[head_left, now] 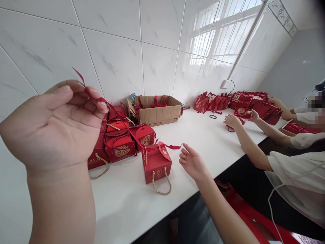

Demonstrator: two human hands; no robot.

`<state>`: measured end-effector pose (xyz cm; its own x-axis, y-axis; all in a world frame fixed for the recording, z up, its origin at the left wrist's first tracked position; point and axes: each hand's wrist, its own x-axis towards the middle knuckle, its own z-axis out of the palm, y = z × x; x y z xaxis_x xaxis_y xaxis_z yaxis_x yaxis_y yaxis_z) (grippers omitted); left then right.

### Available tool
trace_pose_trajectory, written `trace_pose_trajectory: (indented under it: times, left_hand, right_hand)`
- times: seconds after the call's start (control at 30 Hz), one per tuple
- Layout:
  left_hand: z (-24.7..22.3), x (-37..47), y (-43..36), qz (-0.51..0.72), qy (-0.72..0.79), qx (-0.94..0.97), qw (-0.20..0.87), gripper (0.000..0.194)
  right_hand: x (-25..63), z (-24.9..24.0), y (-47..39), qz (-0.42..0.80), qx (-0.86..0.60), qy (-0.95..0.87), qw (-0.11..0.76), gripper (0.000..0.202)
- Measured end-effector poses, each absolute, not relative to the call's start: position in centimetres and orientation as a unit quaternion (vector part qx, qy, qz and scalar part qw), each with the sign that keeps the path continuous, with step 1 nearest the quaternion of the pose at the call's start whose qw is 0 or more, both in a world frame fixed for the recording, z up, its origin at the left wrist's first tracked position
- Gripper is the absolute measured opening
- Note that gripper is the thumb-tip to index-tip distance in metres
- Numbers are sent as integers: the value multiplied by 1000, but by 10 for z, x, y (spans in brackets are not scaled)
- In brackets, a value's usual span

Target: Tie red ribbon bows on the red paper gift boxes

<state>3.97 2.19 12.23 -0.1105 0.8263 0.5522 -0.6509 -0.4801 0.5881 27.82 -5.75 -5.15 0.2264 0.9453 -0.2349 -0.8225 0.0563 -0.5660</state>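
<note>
The left hand point(61, 118) is raised high at the left, palm showing, its fingers curled and gripping one end of a red ribbon point(119, 115). The ribbon slants down to the right, in front of a group of red boxes point(120, 145) with gold print, some with rope handles, that sit close together on the white table point(122, 200). Behind them, near the tiled wall point(114, 61), stands an open carton point(158, 115) with red ribbons inside and blue clips at its ends.

Just right of the group, the small red box point(157, 162) stands upright on the table, its curved flaps folded over the top and its rope handle point(162, 193) hanging at the front. The ribbon passes at its top, and the other end sticks out towards the right hand point(191, 162). That hand's fingers are loosely bent beside the end; whether they pinch it, I cannot tell.

Farther right are red bags point(209, 101), a dark ring point(213, 116), a co-worker's hands point(233, 121) at a ribboned red box, and a pile of red packages point(269, 108).
</note>
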Motion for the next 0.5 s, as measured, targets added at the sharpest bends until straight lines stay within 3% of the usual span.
trace_pose_trajectory:
  times: [0.13,0.23,0.33,0.43,0.5]
  left_hand:
    - [122,41,18,740,93,445,496,18]
    - [122,41,13,724,106,473,491,15]
    - [120,39,10,713,186,550,393,16]
    - [116,37,9,704,285,607,233,17]
    - [113,37,10,647,322,636,270,15]
  right_hand:
    - [277,-41,-60,351,-465,-324,745,16]
    - [274,-35,-57,133,-506,-571,633,18]
    - [273,-26,-47,82,-482,-727,482,40]
    - [272,-18,-35,73,-477,-778,401,48]
    - [271,-15,-30,56,-478,-794,371,42]
